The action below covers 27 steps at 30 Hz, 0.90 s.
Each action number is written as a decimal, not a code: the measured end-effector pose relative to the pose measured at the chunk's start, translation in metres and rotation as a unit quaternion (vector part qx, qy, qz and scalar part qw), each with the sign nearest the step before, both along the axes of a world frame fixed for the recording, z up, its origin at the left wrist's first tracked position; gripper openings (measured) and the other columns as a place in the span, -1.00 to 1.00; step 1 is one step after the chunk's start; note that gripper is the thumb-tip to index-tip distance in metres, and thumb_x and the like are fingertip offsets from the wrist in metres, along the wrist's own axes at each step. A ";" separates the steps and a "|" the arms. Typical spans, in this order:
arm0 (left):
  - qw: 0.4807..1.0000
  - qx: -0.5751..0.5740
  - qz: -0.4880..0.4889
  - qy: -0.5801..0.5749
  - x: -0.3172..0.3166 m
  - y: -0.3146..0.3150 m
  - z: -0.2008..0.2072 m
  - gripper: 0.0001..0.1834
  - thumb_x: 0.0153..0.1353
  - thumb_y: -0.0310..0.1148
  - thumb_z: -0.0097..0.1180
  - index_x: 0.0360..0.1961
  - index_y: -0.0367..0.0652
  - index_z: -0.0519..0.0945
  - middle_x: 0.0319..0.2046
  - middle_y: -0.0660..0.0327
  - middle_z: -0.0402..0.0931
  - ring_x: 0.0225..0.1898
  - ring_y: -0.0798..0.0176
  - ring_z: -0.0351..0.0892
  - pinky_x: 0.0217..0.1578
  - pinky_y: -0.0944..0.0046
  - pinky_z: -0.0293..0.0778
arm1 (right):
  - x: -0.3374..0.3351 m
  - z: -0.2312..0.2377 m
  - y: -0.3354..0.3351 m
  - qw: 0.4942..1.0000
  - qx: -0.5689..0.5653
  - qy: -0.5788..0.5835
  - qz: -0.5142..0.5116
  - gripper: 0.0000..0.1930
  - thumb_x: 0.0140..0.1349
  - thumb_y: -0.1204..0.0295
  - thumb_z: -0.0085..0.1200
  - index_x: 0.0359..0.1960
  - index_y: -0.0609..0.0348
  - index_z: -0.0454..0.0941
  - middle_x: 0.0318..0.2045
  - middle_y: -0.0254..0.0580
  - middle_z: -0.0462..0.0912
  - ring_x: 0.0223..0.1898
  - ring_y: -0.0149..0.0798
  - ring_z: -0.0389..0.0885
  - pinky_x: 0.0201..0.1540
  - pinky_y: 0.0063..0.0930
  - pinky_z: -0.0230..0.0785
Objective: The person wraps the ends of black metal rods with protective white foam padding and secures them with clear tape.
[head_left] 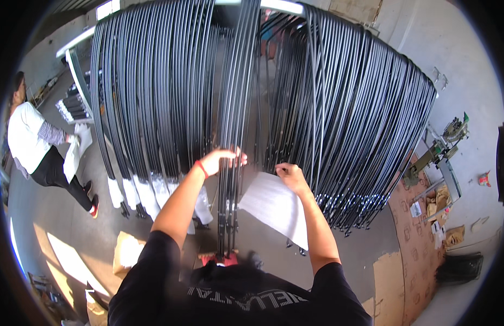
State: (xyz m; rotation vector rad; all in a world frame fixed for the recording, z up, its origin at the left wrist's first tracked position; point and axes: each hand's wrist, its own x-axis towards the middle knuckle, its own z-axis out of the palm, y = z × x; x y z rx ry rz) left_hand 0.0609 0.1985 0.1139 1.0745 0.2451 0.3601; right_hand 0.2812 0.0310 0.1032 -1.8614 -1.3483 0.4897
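A bundle of long, thin black rods (230, 108) hangs straight down in front of me. My left hand (224, 158), with a red band at the wrist, wraps its fingers round the bundle from the left. Just right of it, my right hand (289, 176) pinches the upper edge of a thin white sheet (275, 204), perhaps foam. The sheet hangs tilted beside the bundle, its lower corner near my right forearm. Below my left hand, the lower ends of the bundle reach down toward a small red object (222, 259) near my body.
Dense rows of black rods (366, 108) hang from a white rail (284, 6); several at left have white-wrapped lower ends (148, 198). Another person (37, 130) stands at left holding white sheets. A cardboard box (124, 252) sits lower left, a green machine (434, 155) at right.
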 end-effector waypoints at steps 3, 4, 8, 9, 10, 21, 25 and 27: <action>0.999 0.032 -0.003 0.023 0.003 0.010 -0.011 -0.86 0.02 -0.42 -0.03 -0.35 -0.18 0.45 -0.17 0.03 0.46 -0.10 0.12 0.46 -0.11 0.25 0.39 | -0.018 0.047 0.019 0.998 -0.004 0.001 0.061 -0.70 0.16 0.32 -0.07 -0.17 0.25 0.51 -0.34 -0.02 0.59 -0.33 -0.27 0.55 -0.19 -0.47 0.37; 1.000 0.010 -0.001 0.021 0.005 0.008 -0.012 -0.85 0.02 -0.41 -0.03 -0.35 -0.19 0.44 -0.14 0.01 0.45 -0.11 0.14 0.46 -0.10 0.26 0.39 | -0.023 0.045 0.025 0.994 -0.034 0.019 0.099 -0.68 0.17 0.29 -0.08 -0.14 0.24 0.49 -0.31 -0.02 0.58 -0.29 -0.23 0.54 -0.15 -0.42 0.36; 1.000 0.000 0.006 0.020 0.007 -0.004 -0.001 -0.81 0.05 -0.41 -0.05 -0.29 -0.24 0.44 -0.09 -0.05 0.42 -0.08 0.10 0.45 0.00 0.21 0.34 | -0.043 0.007 0.040 0.977 -0.036 0.105 0.182 -0.65 0.17 0.24 -0.05 -0.15 0.27 0.48 -0.32 0.00 0.59 -0.24 -0.22 0.52 -0.12 -0.39 0.32; 1.000 0.002 0.011 0.021 0.001 -0.004 0.001 -0.80 0.05 -0.42 -0.06 -0.27 -0.25 0.44 -0.09 -0.05 0.42 -0.07 0.10 0.45 0.02 0.20 0.33 | -0.052 0.003 0.042 0.972 -0.033 0.122 0.196 -0.67 0.17 0.25 -0.05 -0.16 0.26 0.49 -0.32 -0.03 0.59 -0.24 -0.24 0.52 -0.12 -0.40 0.31; 1.000 -0.009 0.008 0.013 0.000 -0.004 0.000 -0.78 0.06 -0.44 -0.07 -0.24 -0.25 0.44 -0.09 -0.06 0.41 -0.05 0.08 0.43 0.03 0.19 0.32 | -0.057 -0.004 0.047 0.970 -0.038 0.116 0.210 -0.69 0.17 0.28 -0.05 -0.18 0.26 0.50 -0.33 -0.04 0.59 -0.25 -0.25 0.52 -0.13 -0.41 0.32; 0.996 0.020 0.081 0.024 -0.011 -0.002 -0.002 -0.86 0.04 -0.48 -0.01 -0.34 -0.28 0.45 -0.29 0.09 0.48 -0.17 0.13 0.49 -0.11 0.20 0.43 | -0.023 0.057 0.029 0.878 0.301 -0.066 -0.366 -0.62 0.06 0.40 0.06 -0.11 0.17 0.24 -0.67 -0.10 0.49 -0.63 -0.03 0.49 -0.53 -0.22 0.32; 0.996 0.047 0.064 0.033 0.000 -0.006 0.003 -0.77 0.09 -0.42 -0.06 -0.24 -0.30 0.44 -0.09 -0.04 0.41 -0.03 0.07 0.42 -0.03 0.22 0.37 | 0.010 0.071 0.032 0.907 0.055 -0.191 -0.372 -0.48 -0.06 0.09 0.12 -0.19 0.26 0.37 -0.45 0.10 0.56 -0.39 0.06 0.57 -0.30 -0.18 0.42; 0.996 0.067 0.046 0.034 0.002 0.001 -0.003 -0.75 0.10 -0.37 -0.06 -0.23 -0.28 0.46 -0.04 -0.05 0.37 0.01 0.10 0.39 -0.06 0.29 0.35 | 0.027 0.078 0.038 0.917 -0.007 -0.200 -0.346 -0.50 -0.11 0.03 0.15 -0.36 0.28 0.48 -0.46 0.06 0.57 -0.39 0.03 0.58 -0.29 -0.23 0.43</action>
